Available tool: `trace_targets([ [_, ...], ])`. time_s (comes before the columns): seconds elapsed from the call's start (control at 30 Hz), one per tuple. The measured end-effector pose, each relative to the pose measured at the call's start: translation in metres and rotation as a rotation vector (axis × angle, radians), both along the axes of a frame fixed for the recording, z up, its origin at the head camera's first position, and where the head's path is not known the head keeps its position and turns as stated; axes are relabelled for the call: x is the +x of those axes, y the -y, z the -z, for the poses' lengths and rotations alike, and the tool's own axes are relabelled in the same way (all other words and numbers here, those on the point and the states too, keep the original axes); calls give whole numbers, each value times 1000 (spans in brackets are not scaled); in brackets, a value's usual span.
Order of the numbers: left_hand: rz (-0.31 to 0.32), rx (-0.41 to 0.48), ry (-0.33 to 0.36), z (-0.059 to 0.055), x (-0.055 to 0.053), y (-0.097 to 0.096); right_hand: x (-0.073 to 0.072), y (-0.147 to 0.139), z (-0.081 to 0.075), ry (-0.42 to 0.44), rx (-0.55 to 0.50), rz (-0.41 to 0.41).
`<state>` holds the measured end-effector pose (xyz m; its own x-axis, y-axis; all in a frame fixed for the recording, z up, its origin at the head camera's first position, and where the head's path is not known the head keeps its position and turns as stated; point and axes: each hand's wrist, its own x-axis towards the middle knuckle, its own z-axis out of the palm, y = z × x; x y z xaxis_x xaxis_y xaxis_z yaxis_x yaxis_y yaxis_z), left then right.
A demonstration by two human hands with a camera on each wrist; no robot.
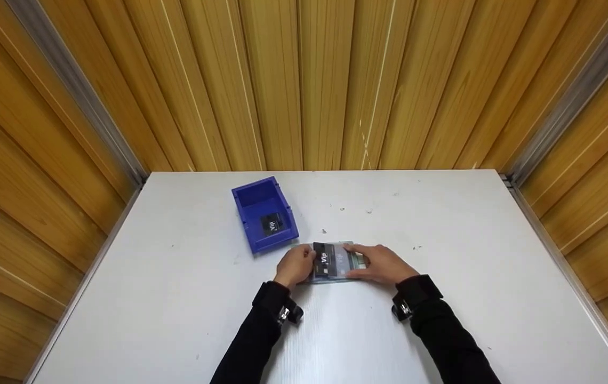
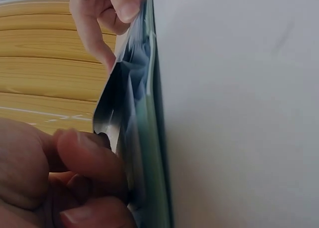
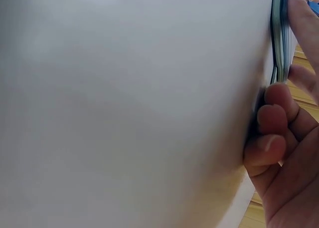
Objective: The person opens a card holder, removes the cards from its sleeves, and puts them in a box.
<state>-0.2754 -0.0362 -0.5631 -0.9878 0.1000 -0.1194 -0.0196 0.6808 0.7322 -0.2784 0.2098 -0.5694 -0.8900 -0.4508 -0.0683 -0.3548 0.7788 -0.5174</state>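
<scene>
A card holder (image 1: 342, 278) with clear plastic pockets lies spread open on the white table; its green edge (image 2: 153, 133) shows in the left wrist view. On its left part is a black card (image 1: 324, 260) marked "Vip", raised at its left edge. My left hand (image 1: 295, 265) pinches that edge of the card with curled fingers. My right hand (image 1: 384, 264) grips the card holder's right part, thumb near the front edge and forefinger near the back. The right wrist view shows its other fingers (image 3: 273, 119) curled beside the holder. How far the card sits inside a pocket is hidden.
Behind the left hand stands a blue plastic bin (image 1: 250, 234), slightly turned, with another black "Vip" card (image 1: 272, 224) lying inside. Wood-patterned panels (image 1: 314, 85) enclose the white table (image 1: 176, 304) at the back and both sides.
</scene>
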Motion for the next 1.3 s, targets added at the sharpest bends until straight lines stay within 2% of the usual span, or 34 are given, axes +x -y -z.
trace_targets([
  [0.37, -32, -51, -116, 0, 9, 9, 0, 0, 0, -28, -11, -19],
  [0.5, -28, -45, -130, -1, 10, 13, -1, 0, 0, 3, -9, -2],
  [0.67, -14, -62, -138, -6, 12, 15, -1, 0, 0, 16, -10, 9],
  [0.8, 5, -81, -153, -18, 14, 14, -1, -1, 2, -8, -18, -8],
  [0.93, 35, -57, -186, -36, 13, 12, -1, -3, 2, -18, -27, -13],
  [1.07, 41, -36, -222, -56, 7, 15, -1, -4, 2, -7, -27, -1],
  [1.17, 10, -43, -265, -69, -1, 22, -2, -4, 3, 0, -18, 1],
  [1.3, -87, -61, -321, -80, -17, 38, -2, -2, 3, -1, -6, -4],
])
